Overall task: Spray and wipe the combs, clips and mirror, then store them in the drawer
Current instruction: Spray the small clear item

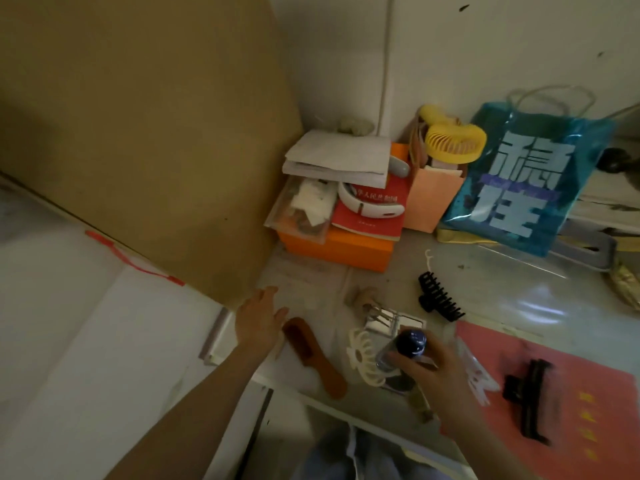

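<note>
Cluttered desk (502, 282): right hand (433, 365) grips spray bottle (403, 346), half-hiding mirror (388, 322); left hand (259, 318) flat, empty.

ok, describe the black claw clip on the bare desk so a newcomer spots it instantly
Start at the blue bag by the wall, then drop to the grey desk below. The black claw clip lies there, teeth up. Unlike the dark clip, it isn't on the pink sheet.

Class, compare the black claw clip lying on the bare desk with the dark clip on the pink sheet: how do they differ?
The black claw clip lies on the grey desk; the dark clip rests on the pink sheet. The black claw clip's curved teeth show plainly; the dark clip looks long and bar-shaped, blurred. Both are dark, and no hand touches either.
</note>
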Demonstrator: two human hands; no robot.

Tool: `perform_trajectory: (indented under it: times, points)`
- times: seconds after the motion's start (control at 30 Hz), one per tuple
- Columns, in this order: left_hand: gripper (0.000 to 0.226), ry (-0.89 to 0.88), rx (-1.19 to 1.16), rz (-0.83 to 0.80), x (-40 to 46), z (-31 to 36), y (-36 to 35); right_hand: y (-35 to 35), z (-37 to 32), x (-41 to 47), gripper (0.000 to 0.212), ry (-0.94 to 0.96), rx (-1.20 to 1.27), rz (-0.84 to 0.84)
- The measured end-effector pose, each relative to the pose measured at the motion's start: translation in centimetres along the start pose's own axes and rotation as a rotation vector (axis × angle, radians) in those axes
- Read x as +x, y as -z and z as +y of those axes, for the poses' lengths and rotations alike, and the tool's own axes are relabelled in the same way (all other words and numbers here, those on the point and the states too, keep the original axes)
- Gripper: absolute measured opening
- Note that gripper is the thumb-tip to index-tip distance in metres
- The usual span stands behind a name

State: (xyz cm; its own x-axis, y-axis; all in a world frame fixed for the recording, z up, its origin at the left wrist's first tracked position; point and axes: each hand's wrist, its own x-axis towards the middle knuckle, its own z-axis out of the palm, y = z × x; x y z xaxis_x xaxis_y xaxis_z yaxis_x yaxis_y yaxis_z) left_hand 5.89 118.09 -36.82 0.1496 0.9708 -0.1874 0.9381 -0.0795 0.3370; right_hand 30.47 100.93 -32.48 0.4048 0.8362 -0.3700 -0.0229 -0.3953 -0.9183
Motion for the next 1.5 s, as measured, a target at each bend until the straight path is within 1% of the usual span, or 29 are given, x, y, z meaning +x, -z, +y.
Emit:
perform_trajectory:
  times: [0.1,0.23,0.37,0.47,0.57,0.7,0.8,0.93,1.03,1.1,1.17,1.23,1.3,1.37,1.5]
  points:
    - [0.056,0.018,-0.053,-0.055,1.3,-0.7,-0.4,-1.1,0.0,-0.4,0.033,0.004,-0.014,0.015]
    - [0.065,-0.063,-0.083,-0.147,2.3,-0.3,-1.6,-2.3,0.5,-0.6,0.036,-0.045,0.000,-0.006]
    - [0.067,-0.101,-0.064,-0.216,3.1,0.5,-2.8,-3.7,0.3,-0.4,0.039,-0.074,0.007,0.017]
    - [0.065,-0.124,-0.119,-0.245,3.5,0.7,-3.5,-4.3,0.1,0.0,0.036,-0.062,-0.001,0.051]
    - [0.057,-0.145,-0.159,-0.258,3.9,0.8,-4.1,-4.8,0.1,0.3,0.033,-0.070,0.020,0.101]
    - [0.050,-0.171,-0.196,-0.238,4.2,1.3,-4.1,-5.5,0.0,0.8,0.034,-0.075,0.001,0.140]
    - [0.049,-0.127,-0.273,-0.225,4.2,2.0,-3.5,-5.8,-0.2,1.0,0.033,-0.060,-0.003,0.142]
    - [0.041,-0.112,-0.457,-0.173,3.9,4.2,-1.4,-5.7,-1.2,1.3,0.028,-0.027,-0.019,0.156]
    - [0.031,-0.142,-0.630,-0.188,3.3,7.3,1.5,-5.5,-2.6,1.6,0.032,0.010,-0.039,0.178]
    - [0.030,-0.217,-0.734,-0.214,2.9,9.7,3.6,-5.1,-3.4,1.9,0.035,0.056,-0.041,0.190]
    - [0.027,-0.302,-0.808,-0.249,2.3,12.0,5.7,-4.5,-4.3,2.2,0.030,0.100,-0.060,0.199]
    - [0.024,-0.350,-0.873,-0.275,1.6,14.2,8.0,-3.8,-5.5,2.5,0.025,0.139,-0.080,0.192]
    - [0.022,-0.400,-0.936,-0.295,0.9,16.2,10.1,-2.8,-7.0,2.7,0.026,0.206,-0.141,0.190]
    - [0.022,-0.442,-0.972,-0.305,0.3,18.1,12.2,-1.7,-8.8,2.6,0.027,0.282,-0.174,0.182]
    - [0.019,-0.506,-1.015,-0.309,-0.7,21.3,15.7,0.4,-12.7,1.6,0.028,0.427,-0.105,0.135]
